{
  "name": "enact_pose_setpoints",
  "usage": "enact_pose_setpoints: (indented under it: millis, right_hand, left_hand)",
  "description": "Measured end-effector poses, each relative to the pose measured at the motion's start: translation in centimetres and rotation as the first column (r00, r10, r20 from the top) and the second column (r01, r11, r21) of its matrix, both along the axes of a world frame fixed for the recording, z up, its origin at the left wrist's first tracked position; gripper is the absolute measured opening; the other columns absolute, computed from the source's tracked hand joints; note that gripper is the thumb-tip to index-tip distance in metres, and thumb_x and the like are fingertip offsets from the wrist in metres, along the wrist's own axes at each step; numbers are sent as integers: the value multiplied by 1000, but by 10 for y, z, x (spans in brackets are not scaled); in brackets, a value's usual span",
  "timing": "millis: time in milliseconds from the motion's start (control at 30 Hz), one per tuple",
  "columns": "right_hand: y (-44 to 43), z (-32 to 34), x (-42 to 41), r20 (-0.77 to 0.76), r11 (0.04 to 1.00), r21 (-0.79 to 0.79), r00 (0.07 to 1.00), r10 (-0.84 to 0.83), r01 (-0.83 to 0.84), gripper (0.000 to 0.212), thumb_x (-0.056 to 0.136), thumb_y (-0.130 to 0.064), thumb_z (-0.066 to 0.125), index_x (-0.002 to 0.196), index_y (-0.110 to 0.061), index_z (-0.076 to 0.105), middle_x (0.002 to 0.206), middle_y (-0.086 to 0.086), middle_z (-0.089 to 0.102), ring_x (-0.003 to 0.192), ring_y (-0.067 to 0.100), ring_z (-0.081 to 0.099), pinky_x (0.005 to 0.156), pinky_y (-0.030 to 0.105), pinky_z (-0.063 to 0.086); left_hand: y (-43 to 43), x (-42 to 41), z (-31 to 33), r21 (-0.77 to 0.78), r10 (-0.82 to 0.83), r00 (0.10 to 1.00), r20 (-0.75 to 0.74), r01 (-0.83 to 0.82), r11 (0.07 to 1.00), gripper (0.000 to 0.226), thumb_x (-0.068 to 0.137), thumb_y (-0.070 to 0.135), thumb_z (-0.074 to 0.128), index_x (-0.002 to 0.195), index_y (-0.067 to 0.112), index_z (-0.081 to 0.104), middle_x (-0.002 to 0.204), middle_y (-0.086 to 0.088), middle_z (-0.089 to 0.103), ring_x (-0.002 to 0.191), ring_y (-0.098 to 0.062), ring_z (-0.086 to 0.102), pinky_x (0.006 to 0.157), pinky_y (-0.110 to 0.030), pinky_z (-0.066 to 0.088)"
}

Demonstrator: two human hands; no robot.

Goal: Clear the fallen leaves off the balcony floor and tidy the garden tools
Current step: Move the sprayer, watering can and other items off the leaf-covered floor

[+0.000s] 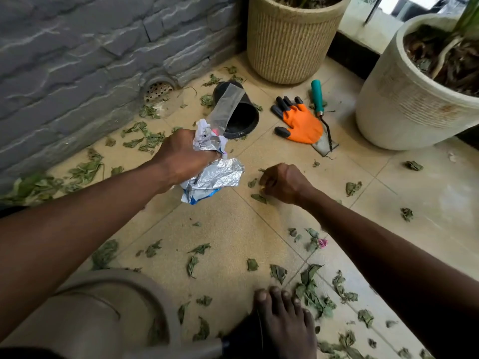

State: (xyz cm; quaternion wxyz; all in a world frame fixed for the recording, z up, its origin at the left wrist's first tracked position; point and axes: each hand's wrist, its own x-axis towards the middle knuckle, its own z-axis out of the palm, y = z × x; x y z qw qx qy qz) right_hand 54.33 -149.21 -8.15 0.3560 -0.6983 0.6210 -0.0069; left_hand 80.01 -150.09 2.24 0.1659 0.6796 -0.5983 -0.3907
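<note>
Stands at an early stage, by judgement. Shows leaves point(311, 294) uncollected around the bare foot point(285, 320). Pinches more off the tiles with curled right hand point(282, 182); grips crumpled foil bag point(215, 174) in left hand point(181, 156). Leaves glove point(300, 123) and trowel point(320, 107) untidied beyond, beside tipped black pot point(238, 115).

No legible text, label, brand or number. Foil bag point(216, 174) in left hand point(181, 156): blue and pink print on crumpled surface, unreadable. White pot point(399, 104): faint marks on wall, unreadable.
</note>
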Motion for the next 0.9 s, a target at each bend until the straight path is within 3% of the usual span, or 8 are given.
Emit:
enact_pose_setpoints:
  millis: [167, 333, 367, 433, 533, 600, 700, 900]
  right_hand:
    - [5, -7, 5, -83, 991, -108, 994, 64, -73, 18, 91, -14, 73, 108, -20, 71, 108, -1, 65, 97, 17, 62, 79, 30, 55]
    - [3, -5, 6, -166, 971, -147, 973, 161, -186, 14, 96, -12, 63, 109, -16, 68, 106, 5, 62, 97, 22, 62, 80, 34, 56]
    - [2, -3, 9, -115, 977, -173, 988, 106, -125, 12, 98, -14, 61, 108, -16, 68, 103, 4, 64, 94, 21, 63, 76, 33, 55]
    - [-1, 7, 21, 154, 974, -162, 979, -132, 157, 7, 100, -17, 63, 102, -16, 70, 95, 0, 69, 83, 13, 65, 68, 26, 52]
    - [-6, 30, 47, 553, 893, 104, 721, -417, 437, 1, 93, -12, 75, 92, -12, 74, 81, 0, 74, 68, 6, 63, 62, 22, 51]
    - [-6, 43, 65, 671, 884, 248, 588, -452, 397, 6, 90, -4, 76, 91, -9, 74, 77, 2, 73, 67, 9, 64, 61, 22, 54]
    - [-2, 53, 87, 755, 893, 318, 484, -442, 319, 5, 91, 2, 72, 94, -2, 74, 77, 6, 74, 66, 12, 65, 60, 22, 56]
    - [5, 64, 91, 778, 900, 350, 456, -433, 258, 10, 93, 6, 65, 92, 0, 73, 81, 8, 74, 67, 13, 68, 67, 25, 60]
  left_hand:
    - [9, 3, -2, 16, -20, 999, 39, 20, 1000, 26, 84, 37, 82, 74, 22, 63, 71, 6, 61, 66, -14, 55, 55, -28, 37]
    - [12, 10, 1, 2, -60, 996, 65, 60, 998, 28, 83, 45, 81, 100, 23, 75, 85, 3, 71, 76, -17, 64, 62, -30, 43]
    - [12, 10, 1, -3, -62, 996, 65, 63, 998, 27, 83, 45, 81, 98, 23, 75, 83, 3, 71, 74, -16, 63, 61, -29, 42]
    - [12, 11, 3, 18, -63, 996, 69, 62, 998, 22, 84, 42, 81, 84, 23, 70, 74, 6, 65, 68, -14, 58, 56, -29, 38]
    - [13, 12, 5, 107, -122, 991, 64, 115, 988, 21, 85, 35, 81, 78, 24, 65, 76, 4, 65, 73, -19, 62, 60, -29, 41]
    - [13, 12, 6, 162, -164, 984, 66, 152, 975, 18, 86, 33, 81, 86, 22, 66, 88, -1, 70, 83, -22, 66, 67, -31, 46]
    - [12, 13, 4, 186, -192, 977, 95, 172, 967, 21, 86, 34, 80, 95, 19, 68, 93, -5, 72, 87, -23, 68, 74, -34, 52]
    - [16, 22, 5, 82, -221, 972, 82, 215, 973, 21, 84, 32, 80, 100, 26, 69, 93, 4, 74, 88, -19, 70, 80, -37, 56]
